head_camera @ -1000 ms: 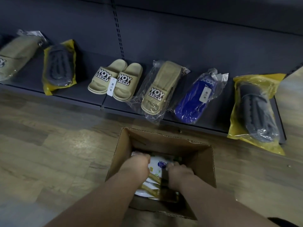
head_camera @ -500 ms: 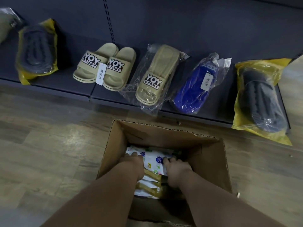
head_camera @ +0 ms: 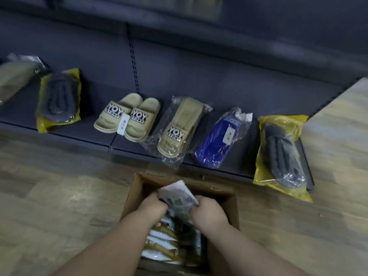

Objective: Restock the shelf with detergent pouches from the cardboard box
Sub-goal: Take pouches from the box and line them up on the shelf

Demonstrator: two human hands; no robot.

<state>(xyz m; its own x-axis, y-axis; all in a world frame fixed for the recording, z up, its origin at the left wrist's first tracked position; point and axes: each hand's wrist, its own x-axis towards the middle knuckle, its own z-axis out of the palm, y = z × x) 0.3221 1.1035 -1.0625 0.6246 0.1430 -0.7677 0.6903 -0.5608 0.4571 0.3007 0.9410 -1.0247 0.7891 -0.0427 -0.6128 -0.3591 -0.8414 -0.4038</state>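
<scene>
An open cardboard box (head_camera: pixel 232 208) stands on the wooden floor in front of the low dark shelf (head_camera: pixel 79 130). Both my hands are over the box. My left hand (head_camera: pixel 153 204) and my right hand (head_camera: pixel 210 213) grip a white detergent pouch (head_camera: pixel 178 193) from either side, and its top edge sticks up above the box rim. Several more white and gold pouches (head_camera: pixel 162 242) lie stacked inside the box below my forearms. The image is blurred by motion.
On the shelf lie slippers: a beige pair (head_camera: pixel 127 116), a bagged beige pair (head_camera: pixel 179 128), a bagged blue pair (head_camera: pixel 221 138), and grey ones in yellow bags (head_camera: pixel 282 156) (head_camera: pixel 59 98). The shelf's right end meets the wooden floor (head_camera: pixel 338 136).
Both hands have closed on a pouch and raised it from inside the box to above the rim. The camera view has tilted up, showing more of the shelf back.
</scene>
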